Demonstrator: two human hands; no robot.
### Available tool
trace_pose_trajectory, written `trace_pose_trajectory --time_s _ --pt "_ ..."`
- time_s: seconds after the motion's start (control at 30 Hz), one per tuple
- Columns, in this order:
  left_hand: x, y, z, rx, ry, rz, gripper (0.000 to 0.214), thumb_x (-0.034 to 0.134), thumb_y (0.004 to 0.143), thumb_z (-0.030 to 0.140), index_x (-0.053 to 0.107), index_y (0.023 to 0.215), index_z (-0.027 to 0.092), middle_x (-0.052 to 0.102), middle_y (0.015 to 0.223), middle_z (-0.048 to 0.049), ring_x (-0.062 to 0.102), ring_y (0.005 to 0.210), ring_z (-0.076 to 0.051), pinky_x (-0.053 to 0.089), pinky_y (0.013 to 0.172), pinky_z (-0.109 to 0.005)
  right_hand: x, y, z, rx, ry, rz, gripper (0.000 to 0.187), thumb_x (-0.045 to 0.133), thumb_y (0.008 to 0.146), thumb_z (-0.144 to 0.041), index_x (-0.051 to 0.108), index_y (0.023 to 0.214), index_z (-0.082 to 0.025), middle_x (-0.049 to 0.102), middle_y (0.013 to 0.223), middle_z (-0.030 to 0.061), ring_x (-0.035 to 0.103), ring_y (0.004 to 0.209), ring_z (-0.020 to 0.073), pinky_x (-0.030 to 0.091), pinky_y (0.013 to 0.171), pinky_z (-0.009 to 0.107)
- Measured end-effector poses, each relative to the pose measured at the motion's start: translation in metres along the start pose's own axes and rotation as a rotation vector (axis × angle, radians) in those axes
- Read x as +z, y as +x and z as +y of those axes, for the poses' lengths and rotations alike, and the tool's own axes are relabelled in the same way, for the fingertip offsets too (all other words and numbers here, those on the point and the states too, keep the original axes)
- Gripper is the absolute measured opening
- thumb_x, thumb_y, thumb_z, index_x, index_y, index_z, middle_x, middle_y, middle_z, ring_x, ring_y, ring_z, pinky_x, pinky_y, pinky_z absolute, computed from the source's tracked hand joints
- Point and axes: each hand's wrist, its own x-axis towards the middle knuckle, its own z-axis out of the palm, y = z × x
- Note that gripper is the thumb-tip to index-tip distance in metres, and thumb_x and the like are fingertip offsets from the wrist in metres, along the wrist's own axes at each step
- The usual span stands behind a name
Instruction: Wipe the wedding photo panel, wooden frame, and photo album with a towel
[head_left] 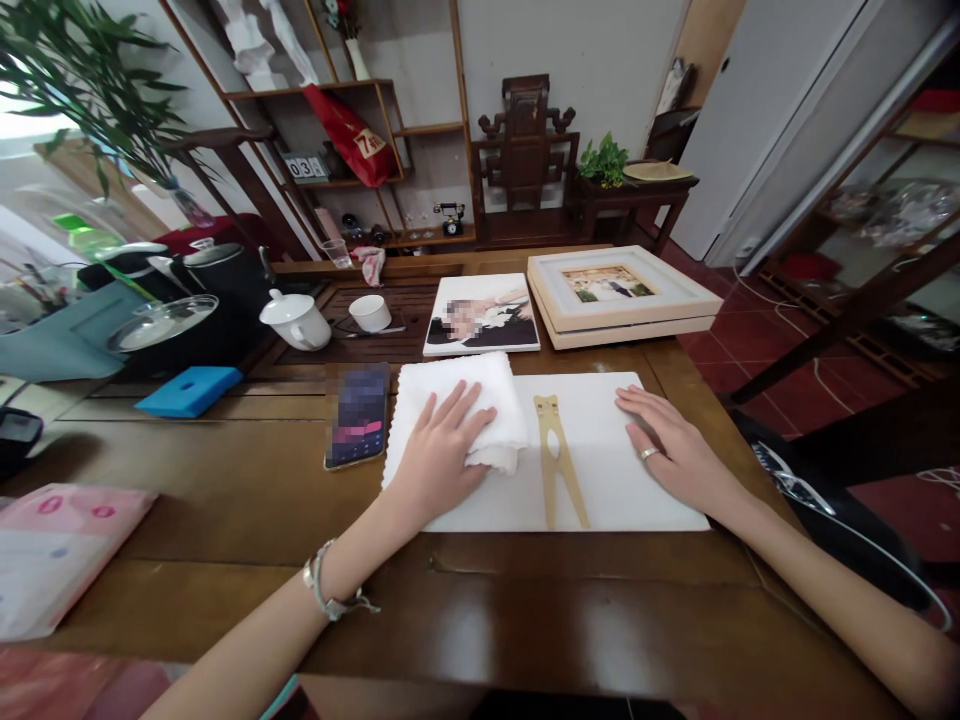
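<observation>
A white flat board (495,505) lies in front of me on the table. On its middle is a gold, two-legged piece (555,460) with a narrow top, shaped like an easel stand. My left hand (446,445) rests with spread fingers on a folded white cloth (495,385), which covers the board's left part and reaches past its left edge. Along the board's right side lies my right hand (679,450), palm down, its fingers stretched over the surface and nothing seen in it. A ring is on one of its fingers.
Behind the board are a photo panel (480,335) and a thick cream frame (622,322). To the left lie a phone (358,415), a blue block (189,391) and a pink-white pack (67,545). A lidded white cup (296,320) and small bowl (370,313) stand farther back.
</observation>
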Motion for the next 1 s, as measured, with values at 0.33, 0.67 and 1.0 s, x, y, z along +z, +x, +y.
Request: trace_pose_trajectory --time_s 0.33,0.67,1.0 --pt "-0.012 -0.037 0.046 0.115 -0.152 -0.117 0.078 0.063 0.063 0.015 0.044 0.137 0.027 0.028 0.156 -0.0127 0.023 0.144 -0.038 0.029 0.11 -0.059 -0.001 -0.001 0.0 0.004 0.004 0.004 0.035 0.045 0.095 -0.029 0.058 0.127 -0.024 0.059 0.135 0.0107 0.048 0.135 0.0274 0.04 0.112 0.055" --pt "0.003 0.02 -0.003 0.025 0.009 -0.108 0.087 0.066 0.079 0.027 0.023 0.154 0.023 0.007 0.162 -0.0182 0.001 0.148 -0.04 0.009 0.115 -0.063 -0.002 -0.001 0.0 0.011 -0.012 -0.023 0.035 0.044 0.095 -0.028 0.057 0.128 -0.023 0.058 0.137 0.011 0.046 0.137 0.0264 0.038 0.113 0.054" --pt "-0.008 -0.039 0.044 0.118 0.012 -0.211 0.11 0.072 0.065 0.024 0.01 0.156 0.025 -0.004 0.163 -0.0181 -0.008 0.146 -0.044 0.005 0.114 -0.068 -0.002 0.0 -0.001 0.008 -0.011 -0.014 0.034 0.044 0.095 -0.028 0.057 0.126 -0.021 0.058 0.136 0.0125 0.046 0.136 0.0266 0.039 0.113 0.053"
